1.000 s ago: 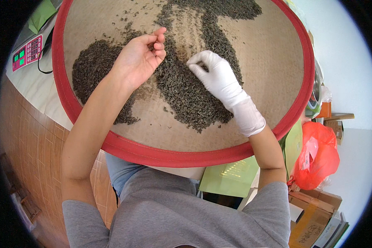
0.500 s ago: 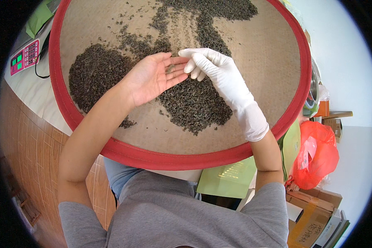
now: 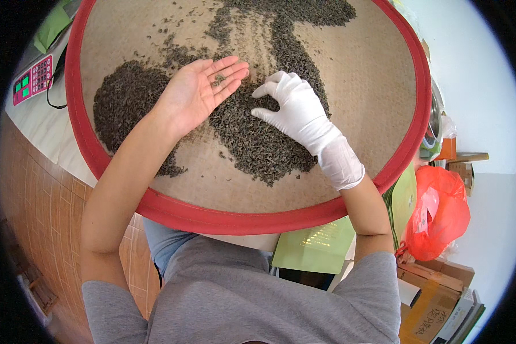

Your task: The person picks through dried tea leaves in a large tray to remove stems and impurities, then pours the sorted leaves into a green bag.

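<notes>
A wide round tray (image 3: 251, 220) with a red cloth rim and tan woven base carries several heaps of dark, curled dried tea leaves (image 3: 269, 143). My bare left hand (image 3: 195, 94) is palm up over the middle heaps, fingers stretched out. A few small greenish-brown bits (image 3: 218, 79) lie on its fingers. To its right, my right hand (image 3: 295, 106) wears a white glove and hovers at or just above the tea. Its thumb and fingers are curved and apart, with nothing visible between them. Whether its fingertips touch the leaves, I cannot tell.
A pink scale (image 3: 33, 80) with green displays stands on a pale surface at the left. Green pouches (image 3: 314, 247) lie below the tray's near rim. At the right are a red plastic bag (image 3: 438, 212) and cardboard boxes (image 3: 433, 304).
My hands have parted. The left has shifted slightly left and up, its palm now more exposed; the gloved right has moved down from the left fingers toward the tea, its thumb and fingers opening.
</notes>
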Demonstrator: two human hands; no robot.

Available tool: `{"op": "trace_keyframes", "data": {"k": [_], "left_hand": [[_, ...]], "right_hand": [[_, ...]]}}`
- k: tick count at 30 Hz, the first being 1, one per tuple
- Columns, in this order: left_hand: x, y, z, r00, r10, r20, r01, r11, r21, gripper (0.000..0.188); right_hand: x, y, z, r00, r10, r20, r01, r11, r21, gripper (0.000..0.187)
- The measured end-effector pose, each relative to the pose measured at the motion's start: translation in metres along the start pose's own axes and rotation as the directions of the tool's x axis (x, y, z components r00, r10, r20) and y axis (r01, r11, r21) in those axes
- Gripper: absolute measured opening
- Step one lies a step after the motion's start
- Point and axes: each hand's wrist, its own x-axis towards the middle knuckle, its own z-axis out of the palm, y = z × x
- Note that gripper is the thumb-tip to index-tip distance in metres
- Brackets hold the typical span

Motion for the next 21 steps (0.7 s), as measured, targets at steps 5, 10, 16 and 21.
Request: {"op": "trace_keyframes", "data": {"k": [5, 10, 16, 21], "left_hand": [[0.001, -0.001, -0.002, 1.000, 0.003, 0.003, -0.003, 1.000, 0.018, 0.042], [-0.001, 0.001, 0.000, 0.999, 0.024, -0.031, -0.023, 1.000, 0.020, 0.042], [0.001, -0.001, -0.002, 0.999, 0.002, -0.033, -0.001, 1.000, 0.028, 0.041], [0.001, -0.010, -0.001, 0.997, -0.076, 0.033, 0.073, 0.993, 0.098, 0.040]], "right_hand": [[-0.001, 0.000, 0.005, 0.997, 0.020, 0.078, -0.014, 0.998, -0.064, 0.018], [0.000, 0.009, 0.004, 0.975, 0.223, -0.007, -0.215, 0.946, 0.243, 0.011], [0.010, 0.001, -0.025, 0.817, 0.441, 0.371, -0.548, 0.394, 0.738, 0.016], [0.007, -0.010, -0.032, 0.856, 0.341, 0.388, -0.465, 0.183, 0.866, 0.021]]}}
